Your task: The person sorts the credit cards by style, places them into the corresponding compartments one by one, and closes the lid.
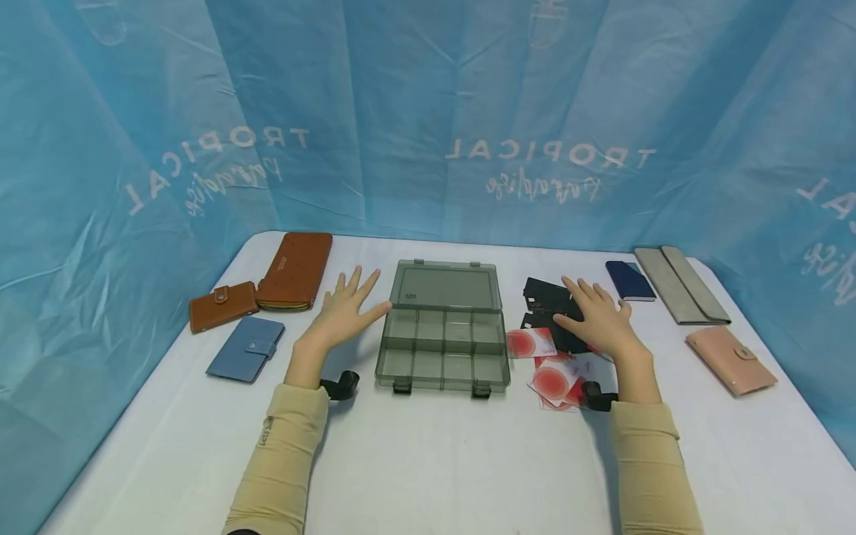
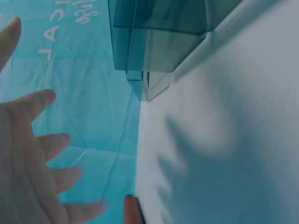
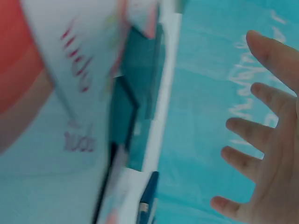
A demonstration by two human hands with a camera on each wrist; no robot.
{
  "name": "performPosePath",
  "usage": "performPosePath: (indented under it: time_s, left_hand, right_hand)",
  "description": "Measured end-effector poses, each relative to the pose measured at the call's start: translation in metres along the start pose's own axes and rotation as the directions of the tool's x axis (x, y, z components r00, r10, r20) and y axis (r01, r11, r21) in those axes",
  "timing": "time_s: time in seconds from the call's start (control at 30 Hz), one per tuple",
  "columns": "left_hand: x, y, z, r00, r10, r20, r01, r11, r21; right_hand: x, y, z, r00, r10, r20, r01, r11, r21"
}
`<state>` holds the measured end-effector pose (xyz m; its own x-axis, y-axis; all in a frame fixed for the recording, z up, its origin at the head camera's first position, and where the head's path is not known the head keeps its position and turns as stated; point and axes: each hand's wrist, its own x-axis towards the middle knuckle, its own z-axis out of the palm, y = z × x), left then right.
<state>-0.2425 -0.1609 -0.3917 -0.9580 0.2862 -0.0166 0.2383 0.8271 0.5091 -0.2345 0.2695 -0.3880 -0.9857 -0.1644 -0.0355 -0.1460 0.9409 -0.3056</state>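
Note:
My left hand (image 1: 341, 316) hovers with spread fingers just left of a translucent grey-green compartment box (image 1: 443, 345). The box lies with its lid (image 1: 446, 287) folded back, and its sections show nothing inside. Over the black cards (image 1: 550, 297) my right hand (image 1: 605, 323) is held above the table, fingers spread and holding nothing. Red-and-white cards (image 1: 553, 380) lie in a loose pile nearer the front, partly under the right wrist. In the right wrist view a card with a red circle (image 3: 23, 70) fills the left side, close to the camera.
At left lie a brown zip wallet (image 1: 294, 271), a brown snap wallet (image 1: 224, 305) and a blue snap wallet (image 1: 246, 349). At right are a navy card holder (image 1: 628, 281), a grey long wallet (image 1: 682, 286) and a pink wallet (image 1: 730, 360). Blue curtains (image 1: 428, 111) enclose the white table (image 1: 461, 468).

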Motion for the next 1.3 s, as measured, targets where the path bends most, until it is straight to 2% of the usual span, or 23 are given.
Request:
performPosePath:
  time_s: [0.03,0.1,0.17,0.23,0.3,0.4,0.5,0.57,0.73,0.83,0.93,1.07,1.3]
  left_hand:
    - [0.000,-0.001,0.000,1.000,0.004,0.018,-0.002,0.997,-0.072]
    - [0.000,-0.003,0.002,0.998,0.004,0.065,0.010,0.976,-0.219]
    - [0.000,-0.005,0.003,0.993,-0.006,0.119,0.048,0.933,-0.356]
    - [0.000,-0.008,0.005,0.984,-0.018,0.177,0.100,0.878,-0.467]
    - [-0.001,-0.012,0.007,0.971,-0.028,0.238,0.158,0.821,-0.548]
    - [0.001,-0.019,0.012,0.950,0.003,0.312,0.211,0.731,-0.649]
    - [0.002,-0.027,0.017,0.934,0.047,0.354,0.235,0.665,-0.709]
    - [0.003,-0.032,0.021,0.929,0.077,0.361,0.234,0.634,-0.737]
    - [0.005,-0.039,0.028,0.922,0.122,0.369,0.220,0.618,-0.755]
    - [0.005,-0.041,0.029,0.914,0.136,0.382,0.217,0.632,-0.744]
    - [0.004,-0.041,0.030,0.914,0.143,0.380,0.209,0.637,-0.742]
    - [0.003,-0.041,0.030,0.915,0.154,0.372,0.199,0.631,-0.750]
    - [0.002,-0.042,0.030,0.915,0.161,0.370,0.195,0.626,-0.755]
  right_hand:
    - [0.005,0.002,0.001,1.000,-0.005,0.016,0.005,1.000,0.007]
    - [0.015,0.007,0.004,0.999,-0.016,0.049,0.015,1.000,0.014]
    - [0.025,0.012,0.006,0.996,-0.024,0.081,0.022,0.999,0.029]
    - [0.034,0.017,0.008,0.993,-0.038,0.111,0.032,0.998,0.054]
    - [0.043,0.021,0.010,0.989,-0.046,0.143,0.035,0.996,0.078]
    - [0.054,0.026,0.013,0.982,-0.046,0.186,0.026,0.994,0.108]
    - [0.061,0.029,0.015,0.975,-0.034,0.220,0.008,0.993,0.118]
    - [0.064,0.028,0.015,0.972,-0.033,0.231,0.009,0.994,0.104]
    - [0.068,0.027,0.015,0.970,-0.026,0.240,0.022,1.000,0.019]
    - [0.072,0.026,0.015,0.967,-0.007,0.256,0.013,1.000,-0.023]
    - [0.077,0.026,0.013,0.963,0.003,0.269,0.012,0.998,-0.054]
    - [0.084,0.032,0.014,0.964,-0.015,0.265,0.033,0.997,-0.064]
    - [0.080,0.018,0.004,0.963,0.018,0.268,0.001,0.997,-0.071]
